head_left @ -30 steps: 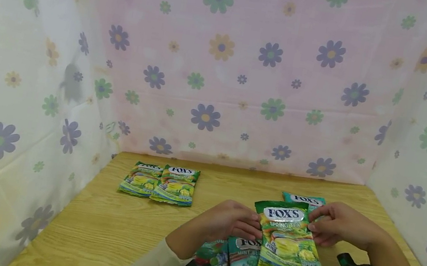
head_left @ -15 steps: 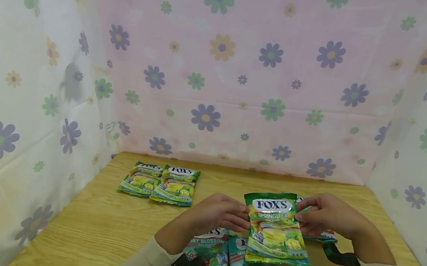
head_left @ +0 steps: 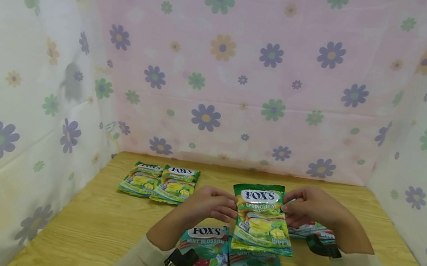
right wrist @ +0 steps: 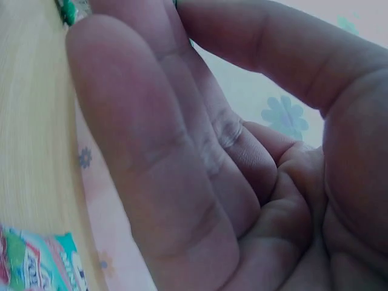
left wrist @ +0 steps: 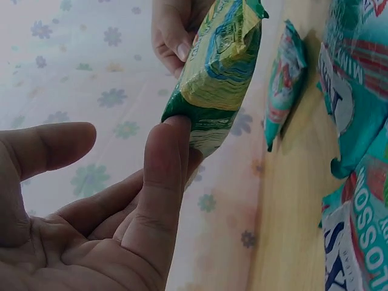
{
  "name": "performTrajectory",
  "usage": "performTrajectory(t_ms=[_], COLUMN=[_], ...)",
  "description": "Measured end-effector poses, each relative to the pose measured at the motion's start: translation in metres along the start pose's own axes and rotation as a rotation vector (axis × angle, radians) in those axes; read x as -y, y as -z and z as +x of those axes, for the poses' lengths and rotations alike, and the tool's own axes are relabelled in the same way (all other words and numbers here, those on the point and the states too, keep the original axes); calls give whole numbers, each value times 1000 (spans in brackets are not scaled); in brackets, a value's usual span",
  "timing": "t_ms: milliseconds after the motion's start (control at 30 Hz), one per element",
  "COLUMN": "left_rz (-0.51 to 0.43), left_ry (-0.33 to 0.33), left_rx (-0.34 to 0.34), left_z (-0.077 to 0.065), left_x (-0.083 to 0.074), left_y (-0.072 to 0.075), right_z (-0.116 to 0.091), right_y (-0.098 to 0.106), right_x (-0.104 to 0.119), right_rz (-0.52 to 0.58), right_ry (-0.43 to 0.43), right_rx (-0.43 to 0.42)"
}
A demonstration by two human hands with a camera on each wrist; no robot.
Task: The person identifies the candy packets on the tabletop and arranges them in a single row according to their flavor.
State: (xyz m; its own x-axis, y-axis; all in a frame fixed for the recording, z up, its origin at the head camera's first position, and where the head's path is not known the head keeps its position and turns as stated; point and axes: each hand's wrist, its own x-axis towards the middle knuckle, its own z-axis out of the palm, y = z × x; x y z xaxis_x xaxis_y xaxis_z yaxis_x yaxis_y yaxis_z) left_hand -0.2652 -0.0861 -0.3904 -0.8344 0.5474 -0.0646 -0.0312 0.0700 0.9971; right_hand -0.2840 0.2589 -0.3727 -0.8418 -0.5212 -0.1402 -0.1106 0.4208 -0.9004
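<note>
A green and yellow Fox's Spring Tea candy bag (head_left: 262,223) is held up off the table, its printed front facing me. My right hand (head_left: 313,208) pinches its right edge between thumb and fingers. On the other side, my left hand (head_left: 213,206) touches the left edge with its fingertips. Its thumb stands apart from the bag in the left wrist view, where the fingers (left wrist: 163,170) look nearly straight. Below the held bag lie two teal Mint Blossom candy bags (head_left: 202,263) side by side. A further red and teal bag (head_left: 315,231) is partly hidden behind my right hand.
Two more Spring Tea bags (head_left: 175,187) lie overlapping at the back left of the wooden table (head_left: 103,232). Flower-patterned cloth (head_left: 250,64) encloses the table at the back and both sides.
Both hands have moved left and slightly toward the back with the Spring Tea bag. More of the two Mint Blossom bags now shows beneath it. The back-left bags have stayed put.
</note>
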Motion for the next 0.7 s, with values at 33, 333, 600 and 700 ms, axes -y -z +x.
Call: performTrajectory(t_ms=[33,333,600,700], left_rz=[14,144,180,176], left_ry=[-7,-50,-55,-57], left_rx=[-13,-139,-261,-301], left_z=[0,2,3,2], left_x=[0,2,4,3], left_y=[1,12,19,22], right_z=[2,20,31,35], right_y=[-1,-10,-23,-29], right_x=[1,9,19,22], right_rz=[6,-1,30,54], right_ry=[-2,33,46,23], right_rx=[0,-54,-122,-169])
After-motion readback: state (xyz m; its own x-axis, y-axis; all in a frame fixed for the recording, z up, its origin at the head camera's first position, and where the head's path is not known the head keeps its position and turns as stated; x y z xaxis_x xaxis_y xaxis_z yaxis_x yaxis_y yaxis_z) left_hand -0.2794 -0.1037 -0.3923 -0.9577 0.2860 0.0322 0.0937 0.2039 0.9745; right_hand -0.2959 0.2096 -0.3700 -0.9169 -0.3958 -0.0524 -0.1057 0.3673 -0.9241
